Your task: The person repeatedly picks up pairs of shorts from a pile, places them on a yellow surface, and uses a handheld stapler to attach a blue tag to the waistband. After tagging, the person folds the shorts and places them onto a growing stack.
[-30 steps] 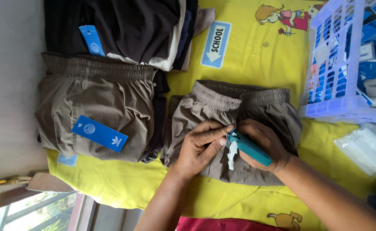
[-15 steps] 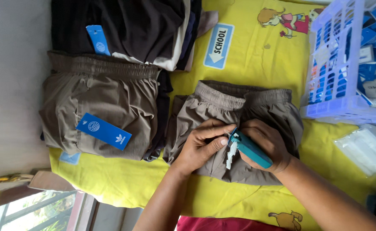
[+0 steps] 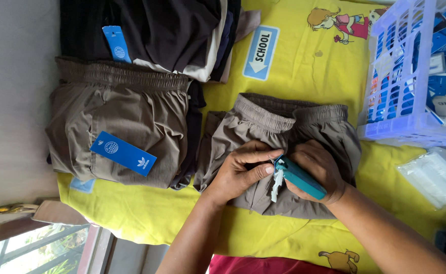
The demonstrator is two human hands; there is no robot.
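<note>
while the right hand (image 3: 317,170) grips it, the teal tagging gun (image 3: 299,177) points up-left toward the left hand (image 3: 243,170).

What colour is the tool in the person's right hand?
Teal; the tagging tool in the right hand shows in the head view.

A single head-worn camera looks steeply down from close above, the person's forearms entering from the bottom edge. It takes in the hands (image 3: 279,172) at centre, the yellow sheet (image 3: 314,81) across the frame, and a basket (image 3: 411,76) at upper right.
</note>
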